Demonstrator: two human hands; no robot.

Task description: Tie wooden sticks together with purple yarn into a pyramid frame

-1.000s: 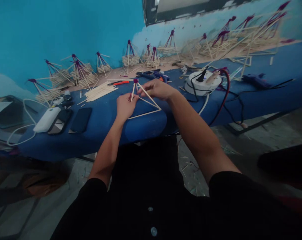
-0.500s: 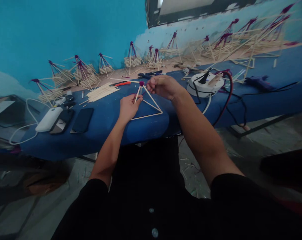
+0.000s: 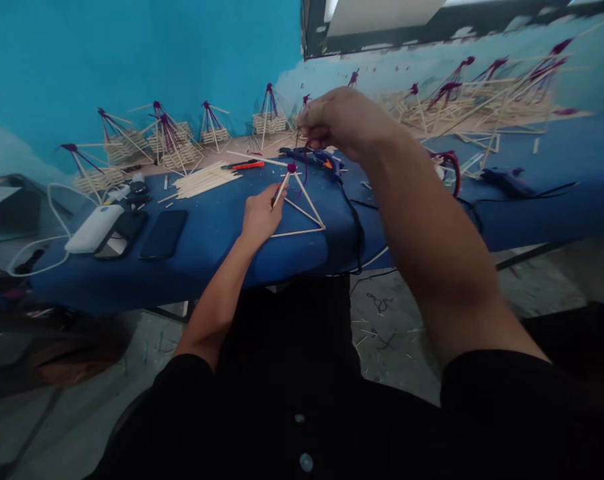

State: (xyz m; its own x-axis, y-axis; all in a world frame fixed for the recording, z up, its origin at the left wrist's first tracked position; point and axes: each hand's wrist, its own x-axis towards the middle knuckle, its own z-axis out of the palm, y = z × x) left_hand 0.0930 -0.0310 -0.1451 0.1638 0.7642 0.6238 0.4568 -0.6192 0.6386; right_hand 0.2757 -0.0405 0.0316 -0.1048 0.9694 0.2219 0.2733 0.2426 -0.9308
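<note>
A pyramid frame of thin wooden sticks [image 3: 309, 199] stands on the blue table, its apex wrapped in purple yarn. My left hand [image 3: 263, 215] is closed around one of its slanted sticks, on the left side below the apex. Above and to the right of the apex, my right hand [image 3: 349, 123] pinches a strand of purple yarn [image 3: 306, 163]. One length runs from the fingers down to the wrapped apex and a loose end hangs beside it. The fingertips of the left hand are partly hidden behind the sticks.
A pile of loose sticks [image 3: 207, 179] and an orange cutter [image 3: 248, 165] lie behind the frame. Phones [image 3: 163, 234] and a white power bank [image 3: 95, 229] are at left. Glue guns [image 3: 509, 181] and cables lie at right. Several finished stick structures [image 3: 172, 143] line the wall.
My right hand has risen from beside the apex, drawing the purple yarn upward. My left hand keeps its hold on the frame. A blue glue gun behind the frame shows more now.
</note>
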